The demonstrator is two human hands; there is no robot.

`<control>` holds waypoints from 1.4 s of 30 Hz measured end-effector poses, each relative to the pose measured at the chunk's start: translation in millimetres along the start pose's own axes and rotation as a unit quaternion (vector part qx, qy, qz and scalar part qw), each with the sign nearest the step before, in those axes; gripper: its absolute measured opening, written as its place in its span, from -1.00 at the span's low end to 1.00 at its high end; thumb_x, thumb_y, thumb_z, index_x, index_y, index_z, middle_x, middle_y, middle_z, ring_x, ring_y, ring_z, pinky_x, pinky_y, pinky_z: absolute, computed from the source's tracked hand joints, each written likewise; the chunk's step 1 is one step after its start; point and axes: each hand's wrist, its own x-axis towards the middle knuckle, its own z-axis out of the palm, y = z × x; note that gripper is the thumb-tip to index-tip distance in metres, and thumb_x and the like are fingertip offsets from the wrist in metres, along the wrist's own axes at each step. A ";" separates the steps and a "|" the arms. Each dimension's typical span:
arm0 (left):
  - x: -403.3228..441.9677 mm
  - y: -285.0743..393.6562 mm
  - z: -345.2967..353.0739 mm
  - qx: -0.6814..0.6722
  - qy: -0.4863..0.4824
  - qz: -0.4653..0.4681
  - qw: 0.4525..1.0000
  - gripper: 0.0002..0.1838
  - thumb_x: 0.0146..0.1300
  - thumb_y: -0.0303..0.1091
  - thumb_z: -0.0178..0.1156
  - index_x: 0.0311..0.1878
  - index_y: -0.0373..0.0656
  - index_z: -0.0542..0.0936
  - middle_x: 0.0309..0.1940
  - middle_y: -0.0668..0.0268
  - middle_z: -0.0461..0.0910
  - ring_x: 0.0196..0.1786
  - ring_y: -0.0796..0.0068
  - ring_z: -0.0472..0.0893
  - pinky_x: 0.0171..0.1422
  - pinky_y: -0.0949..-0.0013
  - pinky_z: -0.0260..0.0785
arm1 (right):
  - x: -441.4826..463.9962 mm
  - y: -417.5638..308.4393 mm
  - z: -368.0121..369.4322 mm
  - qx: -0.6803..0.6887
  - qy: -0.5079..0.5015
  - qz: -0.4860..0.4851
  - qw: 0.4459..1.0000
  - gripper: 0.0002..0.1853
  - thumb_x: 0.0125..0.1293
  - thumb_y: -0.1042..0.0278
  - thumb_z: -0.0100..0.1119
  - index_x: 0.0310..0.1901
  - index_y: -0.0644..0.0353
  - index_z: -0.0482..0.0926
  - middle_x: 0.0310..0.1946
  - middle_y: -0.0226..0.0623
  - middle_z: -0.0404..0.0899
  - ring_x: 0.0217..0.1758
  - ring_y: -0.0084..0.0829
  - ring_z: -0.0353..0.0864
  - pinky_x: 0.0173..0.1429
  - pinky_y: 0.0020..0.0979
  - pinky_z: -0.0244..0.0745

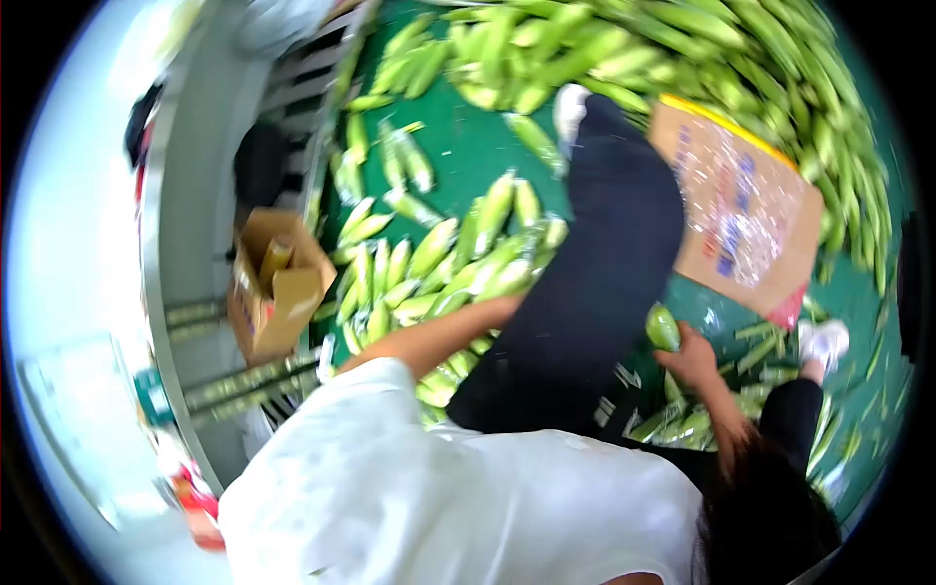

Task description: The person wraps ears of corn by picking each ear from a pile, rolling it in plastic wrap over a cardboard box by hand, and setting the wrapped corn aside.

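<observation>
My right hand (690, 359) is closed around the lower end of a green corn ear (662, 329), beside my bent leg. My left forearm reaches across the corn and passes behind my dark trouser leg, which hides the left hand. Near that forearm lie many husked-green corn ears in clear plastic wrap (429, 249). Below my right hand are more wrapped ears (687, 424), partly covered by my arm and leg.
A large pile of green corn (721, 39) fills the back right of the green floor (458, 146). A flattened cardboard piece (746, 210) under clear plastic lies right of my knee. An open cardboard box (268, 317) stands at left beside metal rails.
</observation>
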 end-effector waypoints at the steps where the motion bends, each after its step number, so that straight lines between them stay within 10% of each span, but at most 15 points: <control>1: 3.6 -8.6 25.8 -0.124 -0.030 -0.016 0.992 -0.74 0.28 -0.21 0.19 -0.03 -0.09 0.54 -0.20 0.20 0.64 -0.17 0.24 0.66 0.00 0.11 0.53 | 14.0 -29.4 16.8 -0.064 -0.003 -0.033 0.997 -0.15 0.04 0.00 0.49 0.37 0.13 0.40 0.14 0.15 0.58 0.19 0.04 0.60 0.27 -0.13 0.50; 4: 12.8 -12.0 57.1 -0.376 -0.059 0.023 0.924 -0.57 0.25 -0.05 0.30 0.09 -0.04 0.50 -0.12 0.23 0.65 -0.11 0.26 0.67 0.05 0.08 0.54 | 82.8 13.0 114.6 0.163 0.135 -0.320 0.923 -0.31 0.27 0.11 0.32 0.35 0.31 0.41 0.19 0.02 0.60 0.16 -0.13 0.64 0.23 -0.20 0.53; 9: -51.4 -6.9 -79.9 -0.361 0.102 0.050 0.926 -0.29 0.27 0.31 0.27 0.16 -0.16 0.56 0.08 0.10 0.66 0.06 0.18 0.67 0.19 0.03 0.52 | 68.7 -8.4 109.2 0.433 0.120 -0.163 0.878 -0.34 0.24 0.10 0.40 0.33 0.17 0.50 0.13 0.01 0.64 0.13 -0.20 0.66 0.22 -0.22 0.52; 11: -51.9 -54.9 -162.2 -0.149 0.170 0.075 0.971 -0.18 0.22 0.37 0.27 0.22 -0.23 0.56 0.13 0.10 0.63 0.04 0.23 0.65 0.13 0.05 0.51 | 51.1 14.0 90.6 0.185 0.077 0.037 0.979 -0.40 0.25 0.09 0.37 0.27 0.20 0.57 0.05 -0.01 0.69 0.10 -0.14 0.69 0.18 -0.19 0.55; 14: -43.2 -170.5 -251.6 -0.089 0.360 -0.055 0.927 -0.26 -0.02 -0.08 0.58 0.18 -0.31 0.60 0.00 0.12 0.70 0.00 0.17 0.70 0.08 0.13 0.56 | 36.7 20.6 104.1 0.009 0.048 -0.029 0.998 -0.42 0.28 -0.02 0.31 0.20 0.23 0.61 -0.04 -0.02 0.73 0.00 -0.01 0.71 0.13 -0.17 0.58; 16: -88.0 -201.4 -257.2 0.079 0.339 -0.102 0.932 -0.33 0.04 0.05 0.49 0.06 -0.33 0.66 -0.02 0.05 0.71 0.08 0.22 0.69 0.08 0.11 0.56 | 18.5 0.7 118.4 -0.102 -0.059 -0.082 0.990 -0.36 0.31 -0.18 0.22 0.16 0.27 0.63 -0.03 0.02 0.72 -0.03 0.04 0.71 0.14 -0.15 0.57; 18: -95.8 -239.9 -242.5 0.324 0.392 -0.202 0.837 -0.15 0.11 0.04 0.44 0.37 -0.29 0.42 0.31 -0.04 0.50 0.30 0.02 0.54 0.33 -0.04 0.39 | 19.3 -5.4 144.7 -0.185 -0.230 -0.083 0.952 -0.21 0.36 -0.39 0.03 0.13 0.32 0.64 0.03 0.07 0.69 0.01 0.04 0.70 0.18 -0.13 0.54; 19: -149.7 -140.3 -165.8 0.371 0.417 -0.292 0.777 -0.14 0.19 -0.01 0.39 0.46 -0.22 0.31 0.39 0.03 0.39 0.38 0.01 0.44 0.42 -0.02 0.30 | 17.7 -11.0 150.9 -0.139 -0.286 -0.036 0.947 -0.15 0.37 -0.46 -0.07 0.13 0.34 0.64 0.08 0.08 0.67 0.06 0.04 0.68 0.22 -0.12 0.51; 21: -111.9 -160.5 -135.6 0.590 0.380 0.080 0.708 -0.29 0.27 -0.12 0.35 0.42 -0.17 0.36 0.30 0.12 0.45 0.34 0.12 0.45 0.37 0.13 0.35 | 2.7 -35.5 143.1 -0.013 -0.348 0.085 0.934 -0.05 0.40 -0.55 -0.24 0.12 0.37 0.64 0.14 0.11 0.63 0.15 0.03 0.64 0.29 -0.09 0.44; 25: 28.5 -103.3 -3.0 0.413 0.018 0.427 0.804 -0.52 0.29 -0.25 0.24 0.26 -0.13 0.54 0.23 0.07 0.56 0.30 0.11 0.53 0.40 0.15 0.37 | 1.4 -40.3 150.5 0.178 -0.339 0.049 0.922 -0.07 0.41 -0.53 -0.24 0.08 0.37 0.67 0.11 0.16 0.64 0.19 0.09 0.61 0.35 -0.02 0.36; 27: 58.3 -8.1 61.2 0.386 -0.212 0.396 0.806 -0.56 0.29 -0.28 0.20 0.24 -0.12 0.57 0.22 0.07 0.54 0.36 0.11 0.46 0.44 0.13 0.31 | 4.5 -67.7 153.4 0.190 -0.352 0.110 0.910 -0.08 0.39 -0.54 -0.20 0.05 0.35 0.69 0.09 0.13 0.66 0.15 0.03 0.63 0.27 -0.05 0.43; 29: 90.8 4.1 91.5 0.540 -0.224 0.461 0.667 -0.61 0.31 -0.22 0.20 0.17 -0.10 0.62 0.25 0.11 0.56 0.37 0.13 0.46 0.55 -0.07 0.15 | 6.2 -68.0 164.3 0.173 -0.399 0.104 0.895 -0.06 0.28 -0.60 -0.05 0.00 0.34 0.71 0.07 0.13 0.67 0.13 0.00 0.65 0.19 -0.07 0.49; 35: 95.9 -57.3 26.2 0.699 -0.200 0.160 0.668 -0.66 0.39 -0.18 0.09 0.04 -0.14 0.70 0.47 0.12 0.31 0.59 0.06 0.14 0.58 -0.19 -0.03 | 42.4 -48.2 87.0 0.201 -0.485 0.103 0.845 0.05 -0.01 -0.70 0.19 -0.10 0.43 0.70 -0.09 0.19 0.68 -0.02 0.05 0.67 0.09 -0.13 0.52; 37: 84.9 -74.6 24.9 0.814 -0.191 0.185 0.517 -0.62 0.43 -0.18 0.01 0.10 -0.13 0.68 0.51 0.13 0.26 0.60 0.07 0.12 0.59 -0.23 -0.07 | 56.9 -34.2 38.4 0.213 -0.401 0.097 0.886 0.03 -0.09 -0.73 0.23 -0.29 0.41 0.70 -0.29 0.08 0.69 -0.18 -0.01 0.67 0.01 -0.17 0.53; 42: 86.9 -39.5 35.7 0.738 -0.169 0.130 0.641 -0.63 0.44 -0.18 0.03 0.13 -0.12 0.66 0.45 0.14 0.30 0.53 0.11 0.18 0.54 -0.18 0.01 | 94.7 -6.6 -57.3 0.207 -0.362 0.097 0.904 -0.05 0.01 -0.63 0.27 -0.36 0.44 0.68 -0.36 0.12 0.67 -0.26 -0.05 0.65 -0.08 -0.17 0.51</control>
